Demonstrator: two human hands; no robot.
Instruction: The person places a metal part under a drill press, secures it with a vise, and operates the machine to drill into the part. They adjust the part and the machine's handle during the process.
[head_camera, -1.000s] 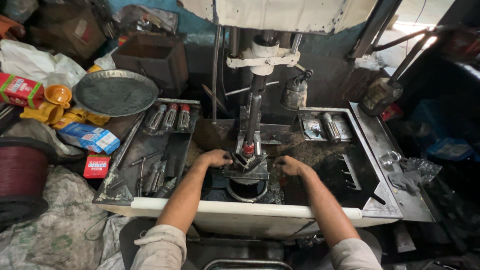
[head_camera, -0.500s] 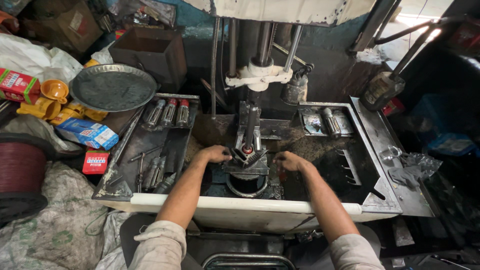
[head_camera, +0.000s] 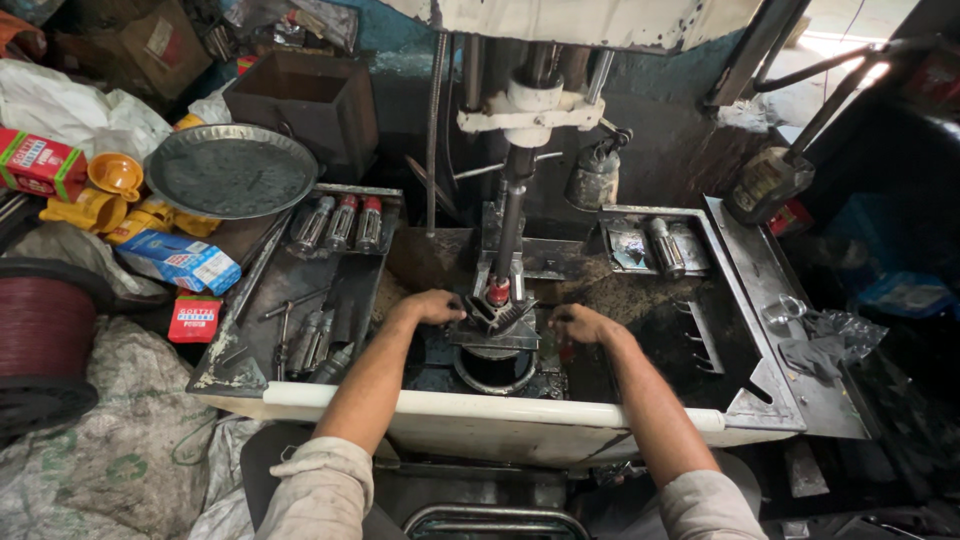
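Two hands bracket the metal workpiece (head_camera: 497, 318), a toothed grey block seated on the machine bed directly under the vertical spindle (head_camera: 512, 215), whose red-tipped lower end meets its top. I see my left hand (head_camera: 436, 306) curled against the block's left edge and my right hand (head_camera: 578, 323) loosely closed against its right edge; whether either truly grips it I cannot tell. Judging by this, the piece is placed and steadied under the tool, while removal from the fixture remains undone. Below it a round opening (head_camera: 495, 368) shows in the oily dark work tray (head_camera: 700, 330). Left of it lies a tool tray (head_camera: 260, 345) with cylindrical parts (head_camera: 342, 222) in a row; another cylinder (head_camera: 663, 246) rests at right. Beyond stand a round metal pan (head_camera: 231, 171), a dark box (head_camera: 300, 98), yellow funnels (head_camera: 112, 180), cartons and a red wire spool (head_camera: 42, 330) in a cluttered workshop
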